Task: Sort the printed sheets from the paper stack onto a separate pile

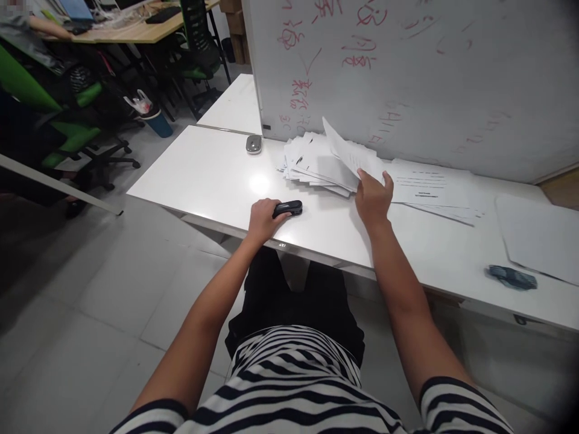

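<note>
My left hand [263, 219] is closed around the rear of a black stapler [289, 209] near the front edge of the white table [217, 181]. Its nose points right. My right hand [374, 196] grips some paper sheets [353, 155] by their near right edge, thumb and fingers closed on them. The sheets tilt up, with their far left corner raised above a fanned pile of papers [312, 154]. To the right of that hand, a second stack of printed papers [429, 184] lies flat. How many sheets I hold cannot be made out.
A whiteboard [407, 78] with red writing stands along the table's back. A small grey-topped box [254, 143] sits at the left. A dark crumpled item [511, 277] and a white sheet-like thing [543, 238] lie at right. Beyond are green chairs [67, 132], a bin [158, 123] and a seated person.
</note>
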`<state>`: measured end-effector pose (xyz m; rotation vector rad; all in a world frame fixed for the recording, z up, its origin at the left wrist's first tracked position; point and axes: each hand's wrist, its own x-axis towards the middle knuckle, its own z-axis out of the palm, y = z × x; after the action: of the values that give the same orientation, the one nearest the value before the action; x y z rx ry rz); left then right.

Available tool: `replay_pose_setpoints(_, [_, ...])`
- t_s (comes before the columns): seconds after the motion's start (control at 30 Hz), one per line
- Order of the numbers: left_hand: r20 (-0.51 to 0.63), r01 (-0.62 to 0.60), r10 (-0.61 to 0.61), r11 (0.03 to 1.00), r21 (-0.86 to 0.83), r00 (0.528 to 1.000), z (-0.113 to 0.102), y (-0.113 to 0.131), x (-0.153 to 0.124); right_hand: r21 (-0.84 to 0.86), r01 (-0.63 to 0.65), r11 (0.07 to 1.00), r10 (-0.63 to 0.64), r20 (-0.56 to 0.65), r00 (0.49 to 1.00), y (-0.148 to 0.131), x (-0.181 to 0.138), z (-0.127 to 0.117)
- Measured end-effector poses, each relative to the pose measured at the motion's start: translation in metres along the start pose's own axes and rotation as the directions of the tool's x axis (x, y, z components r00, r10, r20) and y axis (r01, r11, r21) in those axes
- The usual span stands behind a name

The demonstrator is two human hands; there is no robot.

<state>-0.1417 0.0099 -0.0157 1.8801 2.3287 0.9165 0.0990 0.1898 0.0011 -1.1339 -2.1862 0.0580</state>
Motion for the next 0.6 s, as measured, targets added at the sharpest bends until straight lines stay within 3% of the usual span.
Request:
replay_pose_setpoints(0.13, [-0.166,0.001,-0.002,1.0,-0.002,0.986,-0.004,0.001,-0.005,0.166,-0.106,0.98,0.123,-0.094,0.988,-0.033,-0.022,-0.047])
replay_pose_setpoints(0.23, [-0.234,-0.11,0.095,0.993,-0.052,0.968,-0.012,0.012,-0.012,0.43,-0.168,0.887,0.187,-0.004,0.982,-0.047,-0.052,-0.077])
replay_pose_setpoints(0.3, [-0.238,-0.172,0.126,0.967,-0.187,0.963,-0.017,0.029,-0.015,0.584,-0.209,0.784,0.19,0.095,0.977,-0.049,-0.071,-0.087])
replay_pose_setpoints(0.37, [-0.167,-0.155,0.092,0.895,-0.417,0.982,-0.019,0.052,-0.014,0.666,-0.273,0.694,0.199,0.187,0.962,-0.048,-0.086,-0.088])
replay_pose_setpoints(0.47, [0.055,0.003,0.053,0.685,-0.729,0.997,-0.019,0.09,-0.008,0.71,-0.347,0.613,0.218,0.27,0.938,-0.045,-0.097,-0.087])
replay_pose_setpoints(0.53, [0.113,0.061,0.054,0.578,-0.813,0.992,-0.019,0.11,-0.001,0.726,-0.338,0.6,0.234,0.245,0.941,-0.044,-0.096,-0.09])
replay_pose_setpoints(0.6, [0.079,0.037,0.053,0.55,-0.834,0.995,-0.021,0.121,0.004,0.717,-0.306,0.626,0.266,0.172,0.949,-0.042,-0.093,-0.096])
